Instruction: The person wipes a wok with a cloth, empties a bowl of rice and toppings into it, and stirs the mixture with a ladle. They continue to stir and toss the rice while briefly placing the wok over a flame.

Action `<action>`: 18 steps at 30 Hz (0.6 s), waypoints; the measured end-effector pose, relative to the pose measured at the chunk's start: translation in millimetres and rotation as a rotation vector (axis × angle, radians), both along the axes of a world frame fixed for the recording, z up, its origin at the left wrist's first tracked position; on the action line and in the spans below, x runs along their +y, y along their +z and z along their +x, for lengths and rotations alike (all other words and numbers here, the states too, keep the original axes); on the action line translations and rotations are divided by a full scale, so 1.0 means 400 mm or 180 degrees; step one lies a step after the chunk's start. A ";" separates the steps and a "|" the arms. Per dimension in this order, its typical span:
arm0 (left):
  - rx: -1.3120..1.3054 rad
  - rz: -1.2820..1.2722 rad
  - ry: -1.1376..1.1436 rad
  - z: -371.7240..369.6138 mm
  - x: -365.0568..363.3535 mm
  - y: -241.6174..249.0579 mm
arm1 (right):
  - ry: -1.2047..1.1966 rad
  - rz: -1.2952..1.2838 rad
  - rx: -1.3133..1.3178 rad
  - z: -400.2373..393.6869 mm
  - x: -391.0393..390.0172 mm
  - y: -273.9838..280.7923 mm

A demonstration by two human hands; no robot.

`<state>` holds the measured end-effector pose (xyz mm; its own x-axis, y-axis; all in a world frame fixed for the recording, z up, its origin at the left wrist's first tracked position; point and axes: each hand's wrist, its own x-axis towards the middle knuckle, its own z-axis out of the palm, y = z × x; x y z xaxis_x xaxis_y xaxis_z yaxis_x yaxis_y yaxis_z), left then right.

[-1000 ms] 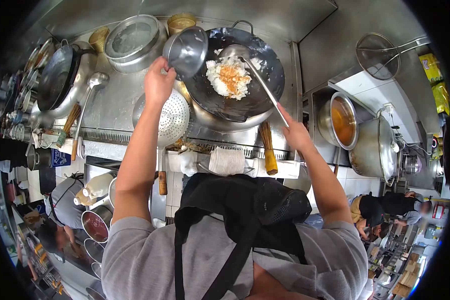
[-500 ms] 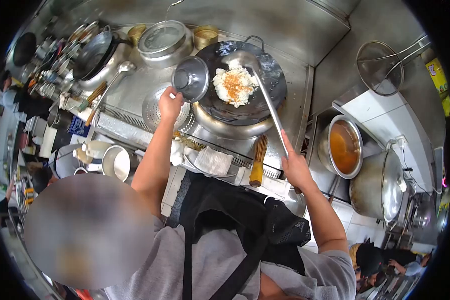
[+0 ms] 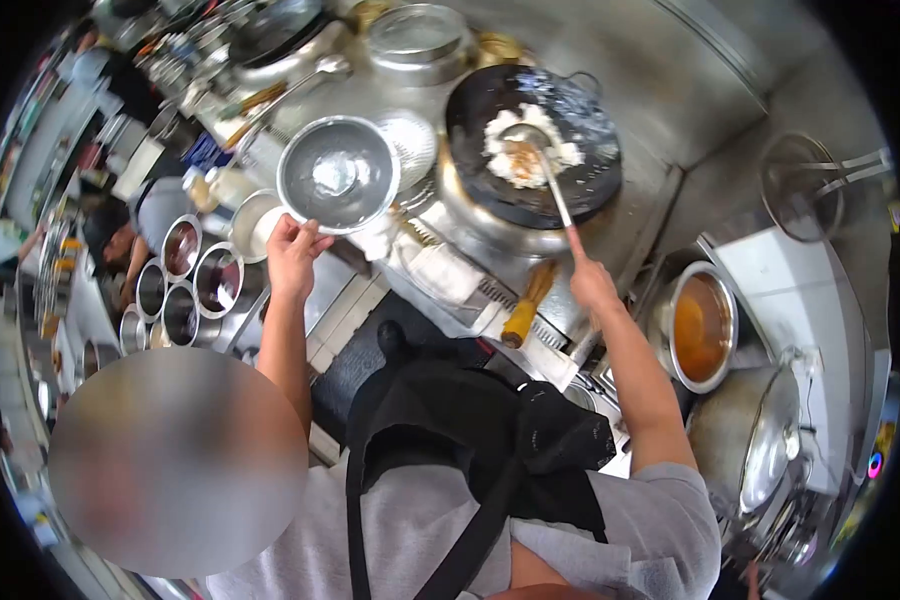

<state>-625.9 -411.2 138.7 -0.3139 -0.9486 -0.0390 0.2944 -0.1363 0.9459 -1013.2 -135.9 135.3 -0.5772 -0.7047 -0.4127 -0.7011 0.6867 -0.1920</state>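
My left hand (image 3: 295,255) grips the near rim of a metal bowl (image 3: 338,175), whose shiny inside faces up, left of the stove. Wrapped round the handle of a long ladle (image 3: 558,195) is my right hand (image 3: 595,288). The ladle's head lies on white rice (image 3: 560,150) with an orange-brown topping, inside a black wok (image 3: 470,120) on the burner. A perforated strainer (image 3: 410,140) sits between the bowl and the wok.
A yellow-handled bamboo brush (image 3: 528,310) and a white cloth (image 3: 440,270) lie along the stove's front edge. At the right are a pot of orange liquid (image 3: 702,328) and a large lidded pot (image 3: 745,430). Another person (image 3: 120,240) is at the left, near several containers.
The bowl has moved away from the wok, leftward and toward me, and tipped so its inside shows. The ladle's head has come down onto the rice. The view has turned, showing containers at left.
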 end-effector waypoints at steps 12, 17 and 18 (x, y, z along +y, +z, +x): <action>0.0617 -0.0381 0.3329 0.890 0.369 -0.006 | 0.0481 -0.1640 -0.0760 0.028 0.065 -0.210; 0.0673 -0.0073 0.5577 1.208 0.707 -0.139 | 0.0102 -0.1225 -0.0748 0.065 0.035 -0.144; 0.0689 0.0079 0.5852 1.263 0.760 -0.198 | 0.0018 -0.1186 -0.0845 0.069 0.022 -0.138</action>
